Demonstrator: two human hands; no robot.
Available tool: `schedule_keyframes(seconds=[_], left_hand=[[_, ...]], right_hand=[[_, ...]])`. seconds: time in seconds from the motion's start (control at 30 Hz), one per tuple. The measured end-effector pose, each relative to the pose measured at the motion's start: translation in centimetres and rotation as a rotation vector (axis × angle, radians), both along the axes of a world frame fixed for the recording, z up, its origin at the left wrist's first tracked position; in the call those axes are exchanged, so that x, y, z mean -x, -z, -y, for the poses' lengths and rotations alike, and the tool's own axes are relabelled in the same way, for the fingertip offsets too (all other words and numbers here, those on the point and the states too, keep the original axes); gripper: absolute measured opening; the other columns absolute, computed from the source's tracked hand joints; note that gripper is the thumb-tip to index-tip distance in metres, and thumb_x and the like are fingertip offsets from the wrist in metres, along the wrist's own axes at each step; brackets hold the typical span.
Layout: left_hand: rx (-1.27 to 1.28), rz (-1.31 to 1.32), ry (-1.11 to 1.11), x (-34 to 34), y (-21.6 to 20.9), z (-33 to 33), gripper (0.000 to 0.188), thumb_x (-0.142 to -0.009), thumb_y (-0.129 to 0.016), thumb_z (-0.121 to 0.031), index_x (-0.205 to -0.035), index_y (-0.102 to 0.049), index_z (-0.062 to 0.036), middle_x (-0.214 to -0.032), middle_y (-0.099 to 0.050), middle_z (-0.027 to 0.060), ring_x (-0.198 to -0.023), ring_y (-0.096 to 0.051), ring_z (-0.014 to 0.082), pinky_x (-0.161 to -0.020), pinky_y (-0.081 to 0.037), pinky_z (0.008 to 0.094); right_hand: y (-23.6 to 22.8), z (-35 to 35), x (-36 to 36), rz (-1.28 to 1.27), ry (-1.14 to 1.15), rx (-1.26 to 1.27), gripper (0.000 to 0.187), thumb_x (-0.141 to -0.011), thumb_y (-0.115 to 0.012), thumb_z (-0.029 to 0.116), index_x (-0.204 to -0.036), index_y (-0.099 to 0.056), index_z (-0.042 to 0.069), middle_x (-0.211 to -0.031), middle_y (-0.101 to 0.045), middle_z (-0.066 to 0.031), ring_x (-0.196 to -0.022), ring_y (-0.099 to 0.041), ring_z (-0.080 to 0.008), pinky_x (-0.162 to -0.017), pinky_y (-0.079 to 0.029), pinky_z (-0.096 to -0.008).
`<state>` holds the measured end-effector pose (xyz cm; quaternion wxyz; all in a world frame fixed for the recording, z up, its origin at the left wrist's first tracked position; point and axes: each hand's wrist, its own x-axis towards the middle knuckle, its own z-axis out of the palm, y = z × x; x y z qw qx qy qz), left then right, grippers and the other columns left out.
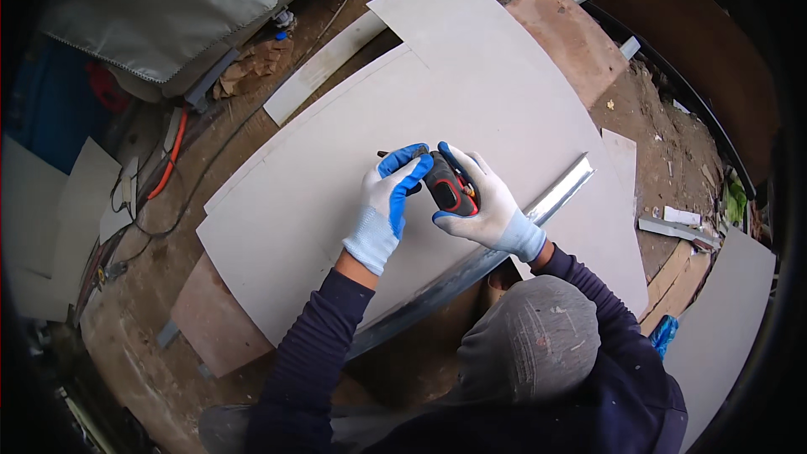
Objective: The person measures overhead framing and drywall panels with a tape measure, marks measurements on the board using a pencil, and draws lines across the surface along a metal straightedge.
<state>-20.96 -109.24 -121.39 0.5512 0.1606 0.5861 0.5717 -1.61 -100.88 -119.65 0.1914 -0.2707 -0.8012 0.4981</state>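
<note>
Both my hands wear white gloves with blue palms. My right hand (489, 206) grips a black and red utility knife (448, 186) by its body. My left hand (389, 195) has its fingers on the knife's front end, where a dark tip sticks out. Both hands hover over a large grey board (336, 176) lying flat. A long shiny metal profile (555, 197) lies across the board along its near edge, just right of my right hand.
A second grey board (458, 21) overlaps the far end. Brown boards (567, 34) lie beneath. A narrow grey strip (324, 67), an orange cable (172, 155), grey sheets (59, 202) at the left, a grey tarp (168, 8) and scraps on dirt at the right surround it.
</note>
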Motion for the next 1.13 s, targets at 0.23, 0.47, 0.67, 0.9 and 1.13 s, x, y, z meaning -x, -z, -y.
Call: schedule_keyframes(seconds=[0.23,0.47,0.67,0.9,1.13], left_hand=[[-0.064,-0.1,-0.237,8.4,-0.8,-6.4,0.03,-0.103,-0.075,-0.034,-0.12,-0.077,-0.0086,-0.091,-0.067,-0.0027,-0.08,-0.059,0.0063,-0.066,-0.05,0.0237],[-0.029,-0.305,-0.225,13.9,1.1,-15.4,0.025,-0.096,-0.083,-0.035,-0.101,-0.077,-0.011,-0.081,-0.065,-0.0028,-0.066,-0.057,0.0051,-0.055,-0.046,0.0213],[0.024,-0.236,-0.15,11.0,4.2,-19.5,0.027,-0.097,-0.081,-0.031,-0.114,-0.075,-0.0111,-0.088,-0.069,-0.0013,-0.073,-0.061,0.0091,-0.055,-0.052,0.0276],[0.197,-1.394,-0.012,4.6,8.1,-17.8,0.065,-0.101,-0.067,-0.046,-0.15,-0.057,-0.0044,-0.151,-0.055,0.0226,-0.14,-0.052,0.0381,-0.117,-0.043,0.049],[0.246,-1.769,0.233,1.0,10.6,-16.2,0.067,-0.101,-0.064,-0.055,-0.157,-0.056,-0.0183,-0.166,-0.043,0.0182,-0.153,-0.037,0.0405,-0.129,-0.023,0.0612]], right_hand=[[0.7,-1.6,-7.0,0.161,-0.082,0.209,0.091,-0.084,-0.084,0.032,-0.162,-0.043,0.009,-0.137,-0.061,-0.0186,-0.12,-0.067,-0.0349,-0.106,-0.052,-0.0393],[-2.3,-1.5,-18.3,0.354,-0.022,0.383,0.08,-0.081,-0.082,0.022,-0.153,-0.053,0.002,-0.133,-0.069,-0.0208,-0.121,-0.069,-0.0297,-0.109,-0.051,-0.038],[-0.8,-0.4,-19.0,0.262,0.131,0.666,0.075,-0.08,-0.076,0.011,-0.151,-0.055,-0.002,-0.127,-0.071,-0.0165,-0.117,-0.066,-0.0221,-0.11,-0.049,-0.0349],[0.9,-2.1,-18.0,0.3,0.206,0.828,0.068,-0.087,-0.074,0.013,-0.152,-0.055,0.003,-0.122,-0.071,-0.01,-0.091,-0.067,-0.0123,-0.082,-0.057,-0.0282],[3.3,-2.7,-17.8,0.251,0.161,0.738,0.066,-0.091,-0.072,0.015,-0.154,-0.054,0.008,-0.121,-0.071,-0.0096,-0.1,-0.067,-0.0148,-0.096,-0.056,-0.0295]])
